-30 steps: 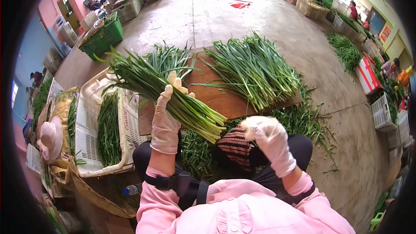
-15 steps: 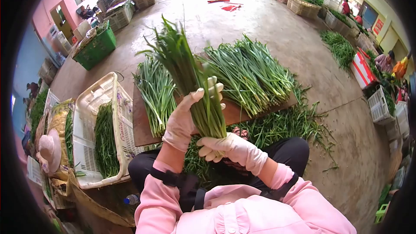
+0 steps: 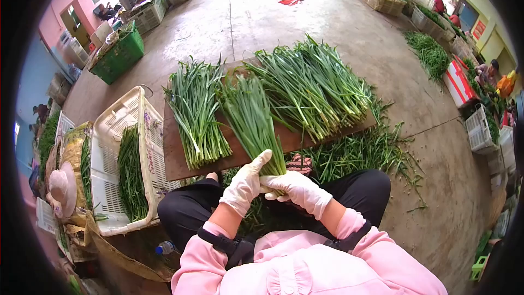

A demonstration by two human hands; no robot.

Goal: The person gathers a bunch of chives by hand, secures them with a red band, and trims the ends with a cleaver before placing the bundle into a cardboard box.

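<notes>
A bunch of garlic chives (image 3: 251,114), with long green leaves and pale stem ends, slants away from me over the board (image 3: 240,157). My right hand (image 3: 301,190), in a whitish glove, is closed round its stem ends. My left hand (image 3: 245,184), gloved too, presses against the lower stems from the left, thumb along them; its other fingers are partly hidden. Left of the bunch lies a smaller pile of chives (image 3: 199,114). A wider pile of chives (image 3: 316,90) lies to the right.
Loose leaf trimmings (image 3: 360,158) litter the floor by my right knee. At my left stands a white plastic crate (image 3: 102,186) with chives inside. A green bin (image 3: 123,57) is farther left. Crates and other people line the room's sides. A water bottle (image 3: 165,248) is near my left leg.
The bunch came down from upright to a low slant over the board. My left hand slid down from mid-bunch to the stem ends, beside my right hand, which stayed at the base.
</notes>
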